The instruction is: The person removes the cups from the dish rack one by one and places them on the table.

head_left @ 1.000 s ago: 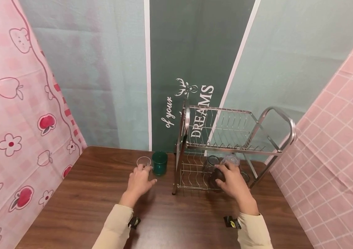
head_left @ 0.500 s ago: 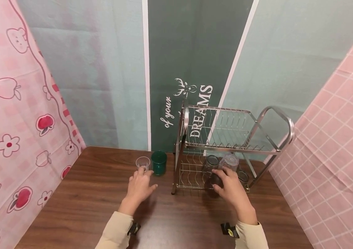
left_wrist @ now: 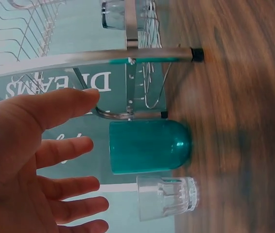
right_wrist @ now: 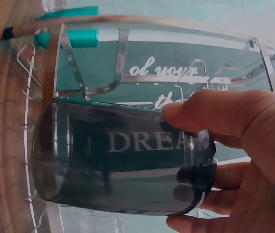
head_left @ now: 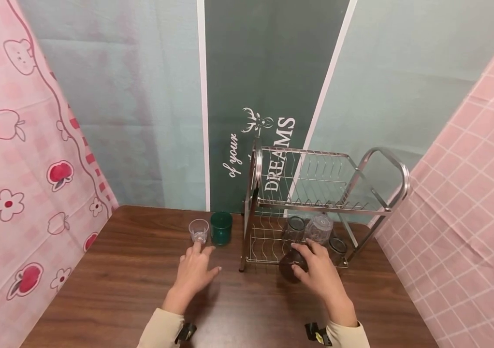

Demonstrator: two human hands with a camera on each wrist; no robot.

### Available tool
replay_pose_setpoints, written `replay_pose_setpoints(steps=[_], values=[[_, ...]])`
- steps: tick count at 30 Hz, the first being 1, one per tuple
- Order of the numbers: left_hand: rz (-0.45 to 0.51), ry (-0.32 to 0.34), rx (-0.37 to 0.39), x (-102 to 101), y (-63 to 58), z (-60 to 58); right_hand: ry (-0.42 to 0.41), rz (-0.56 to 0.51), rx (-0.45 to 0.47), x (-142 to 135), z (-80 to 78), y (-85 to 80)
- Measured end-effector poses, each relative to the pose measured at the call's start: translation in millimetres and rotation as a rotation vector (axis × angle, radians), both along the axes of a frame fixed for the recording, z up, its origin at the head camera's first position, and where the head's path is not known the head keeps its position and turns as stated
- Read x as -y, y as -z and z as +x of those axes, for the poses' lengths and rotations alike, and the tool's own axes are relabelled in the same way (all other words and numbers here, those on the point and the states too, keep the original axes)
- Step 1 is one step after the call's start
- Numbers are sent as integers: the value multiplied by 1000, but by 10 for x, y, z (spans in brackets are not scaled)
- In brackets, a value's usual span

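Note:
My right hand grips a dark tinted glass near the front edge of the dish rack's lower shelf. In the right wrist view, thumb and fingers wrap its thick end, and the other end points down toward the table. My left hand hovers over the table, its fingers spread and holding nothing. Just beyond those fingertips stands a small clear glass, upright, with a green cup beside it to the right.
A two-tier metal dish rack stands at the back right. On its lower shelf sit a dark glass, a clear ridged glass and another dark glass. Patterned cloths hang round the wooden table.
My right hand has drawn the dark glass toward me and slightly left, to the rack's front edge. My left hand has pulled back a little from the clear glass.

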State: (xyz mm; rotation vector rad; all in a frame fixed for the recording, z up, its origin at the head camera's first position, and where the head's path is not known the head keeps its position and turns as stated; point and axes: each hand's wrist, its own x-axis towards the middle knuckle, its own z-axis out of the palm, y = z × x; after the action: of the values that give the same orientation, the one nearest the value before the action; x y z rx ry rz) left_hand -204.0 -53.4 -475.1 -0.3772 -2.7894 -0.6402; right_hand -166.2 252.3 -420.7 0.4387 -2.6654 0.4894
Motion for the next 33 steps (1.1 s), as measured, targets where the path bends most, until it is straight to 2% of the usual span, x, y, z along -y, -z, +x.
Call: replay_pose_setpoints(steps=[6, 12, 20, 24, 31, 33], values=[[73, 47, 7, -49, 52, 86, -18, -46, -13, 78, 47, 83], [159, 112, 42, -149, 124, 143, -44, -139, -53, 147, 80, 186], [321, 209, 109, -241, 186, 201, -74, -256, -107, 263, 122, 330], [389, 236, 75, -282, 214, 201, -91, -331, -109, 301, 116, 407], [547, 255, -53, -352, 288, 182, -112, -445, -134, 340, 54, 579], [594, 261, -59, -364, 300, 179, -124, -487, -133, 355, 43, 613]])
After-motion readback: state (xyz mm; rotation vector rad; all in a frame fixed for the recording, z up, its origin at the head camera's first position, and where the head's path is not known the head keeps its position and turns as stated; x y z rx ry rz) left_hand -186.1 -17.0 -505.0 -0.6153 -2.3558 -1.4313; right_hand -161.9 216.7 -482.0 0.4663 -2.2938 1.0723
